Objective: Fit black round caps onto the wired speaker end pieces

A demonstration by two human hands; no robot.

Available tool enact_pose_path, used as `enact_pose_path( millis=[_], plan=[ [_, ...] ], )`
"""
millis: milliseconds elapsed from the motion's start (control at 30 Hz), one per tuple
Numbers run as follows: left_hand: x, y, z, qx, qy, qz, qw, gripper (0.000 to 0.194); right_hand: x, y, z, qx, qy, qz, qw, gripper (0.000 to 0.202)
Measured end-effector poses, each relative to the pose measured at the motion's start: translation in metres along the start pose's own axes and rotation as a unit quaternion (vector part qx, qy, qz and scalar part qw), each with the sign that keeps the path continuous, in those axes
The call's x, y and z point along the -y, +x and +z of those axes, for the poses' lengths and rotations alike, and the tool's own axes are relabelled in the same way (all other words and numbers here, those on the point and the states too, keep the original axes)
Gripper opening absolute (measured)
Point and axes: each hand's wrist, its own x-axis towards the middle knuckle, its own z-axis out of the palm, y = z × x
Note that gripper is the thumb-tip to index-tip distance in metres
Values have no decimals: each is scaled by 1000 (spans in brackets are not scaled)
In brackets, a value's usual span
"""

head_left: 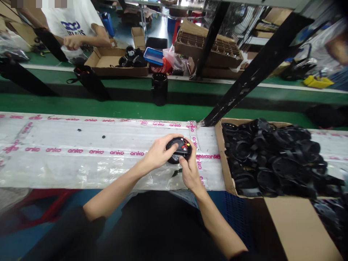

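Note:
A round black part [175, 155] with small red and yellow wires on its right side is held above the plastic-covered bench [125, 166]. My left hand [162, 149] grips its left edge, with the thumb laid over its face. On the right side, my right hand [190, 166] wraps round the rim, thumb at the lower edge. The fingertips beneath the part are hidden. Two small dark bits, one of them a round black piece [103, 137], lie on the bench to the left.
A cardboard box [227, 163] heaped with black strapped parts [288, 166] stands at right. A black slanted post [244, 76] rises behind the bench. Beyond, black cylinders [160, 88] stand on a green surface [130, 103]. Across it, a person in a white shirt handles a plastic bag.

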Motion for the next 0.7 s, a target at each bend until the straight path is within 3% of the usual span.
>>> enact_pose_path(
  millis=[167,267,367,467,533,633,700],
  plan=[
    [6,-10,8,-35,-1,1,999,36,4,-9,4,0,-9,0,1000,61],
    [2,3,-10,20,-8,-10,1000,37,7,-10,1,18,-18,11,1000,62],
    [-9,34,-36,124,3,-33,992,46,9,-8,-5,39,-26,24,999,65],
    [-26,67,-54,247,132,-34,959,36,10,-5,-6,36,-34,37,998,66],
    [-39,80,-57,291,231,-6,928,28,9,-4,-2,32,-36,46,998,67],
    [-57,82,-50,300,343,56,888,23,9,-4,1,32,-32,59,997,71],
    [-66,76,-44,291,393,88,868,23,14,-3,-8,60,-28,68,996,76]
  ],
)
